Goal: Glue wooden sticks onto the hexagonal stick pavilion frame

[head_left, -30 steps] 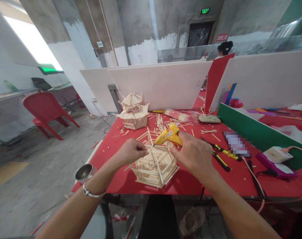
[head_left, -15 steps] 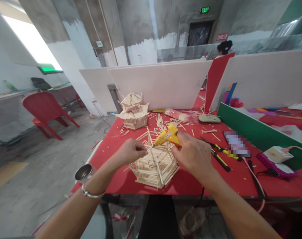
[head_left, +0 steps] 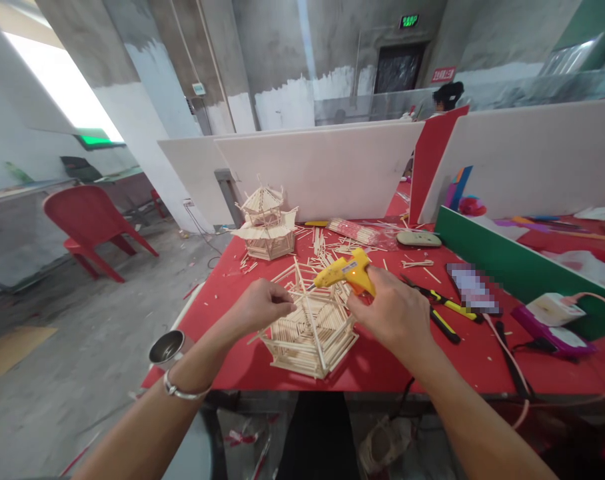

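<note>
A yellow glue gun (head_left: 350, 268) is gripped in my right hand (head_left: 395, 310), its nozzle pointing left over a frame of thin wooden sticks (head_left: 307, 333). The frame is many-sided, with upright and slanted sticks and a ringed stick floor. At its upper left, my left hand (head_left: 265, 305) pinches a thin stick whose far end is near a slanted stick of the frame. A finished-looking tiered stick pavilion (head_left: 267, 230) stands behind, at the back left of the red table (head_left: 212, 320).
Loose sticks (head_left: 320, 247) lie behind the frame. To the right are pliers (head_left: 445, 325), a phone (head_left: 475, 288) and a purple power strip (head_left: 555, 333). A metal cup (head_left: 167, 348) is by my left forearm. A green divider (head_left: 507, 267) borders the right; a person's head shows beyond the partition.
My right hand has drawn the glue gun right and slightly up, so its nozzle is away from the stick joint. My left hand has stayed in place.
</note>
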A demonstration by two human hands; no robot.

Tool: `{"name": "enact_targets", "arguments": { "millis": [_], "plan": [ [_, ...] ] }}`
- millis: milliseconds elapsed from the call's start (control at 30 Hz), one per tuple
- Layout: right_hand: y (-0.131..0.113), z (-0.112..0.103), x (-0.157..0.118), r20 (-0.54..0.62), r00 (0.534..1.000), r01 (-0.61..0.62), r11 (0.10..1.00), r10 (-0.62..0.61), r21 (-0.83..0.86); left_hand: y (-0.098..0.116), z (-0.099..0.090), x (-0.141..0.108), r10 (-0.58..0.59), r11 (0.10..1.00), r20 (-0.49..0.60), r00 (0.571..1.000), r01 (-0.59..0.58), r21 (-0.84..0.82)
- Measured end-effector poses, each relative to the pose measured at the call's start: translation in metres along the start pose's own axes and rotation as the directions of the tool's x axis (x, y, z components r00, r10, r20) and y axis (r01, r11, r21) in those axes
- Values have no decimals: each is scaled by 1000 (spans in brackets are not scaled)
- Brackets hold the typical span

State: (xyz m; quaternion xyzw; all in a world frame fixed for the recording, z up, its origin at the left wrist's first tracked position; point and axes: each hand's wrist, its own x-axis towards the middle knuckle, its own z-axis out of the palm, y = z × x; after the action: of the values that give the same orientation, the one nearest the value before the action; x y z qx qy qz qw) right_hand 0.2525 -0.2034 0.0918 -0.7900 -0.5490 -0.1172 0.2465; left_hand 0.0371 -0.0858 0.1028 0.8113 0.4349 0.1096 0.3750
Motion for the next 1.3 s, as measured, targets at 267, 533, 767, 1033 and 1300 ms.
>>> {"name": "enact_targets", "arguments": {
  "millis": [267, 533, 767, 1033, 1300],
  "plan": [
    [84, 4, -39, 157, 968, -218, 969, 198, 119, 1, 1, -2, 12, 1000, 6, 1000, -12, 14],
    [143, 50, -84, 433, 877, -285, 951, 209, 117, 0, 3, -1, 8, 999, -21, 1000, -7, 37],
    [142, 57, -88, 356, 930, -90, 996, 94, -27, -1, 3, -1, -11, 1000, -23, 1000, 11, 1],
    [52, 4, -52, -15, 996, 80, 864, -83, 498, 0, 2, -1, 4, 1000, -28, 1000, -4, 6],
    [-42, 2, -21, 183, 961, 134, 929, -207, 346, 1, 2, -1, 12, 1000, -48, 999, -11, 26]
  ]
}}
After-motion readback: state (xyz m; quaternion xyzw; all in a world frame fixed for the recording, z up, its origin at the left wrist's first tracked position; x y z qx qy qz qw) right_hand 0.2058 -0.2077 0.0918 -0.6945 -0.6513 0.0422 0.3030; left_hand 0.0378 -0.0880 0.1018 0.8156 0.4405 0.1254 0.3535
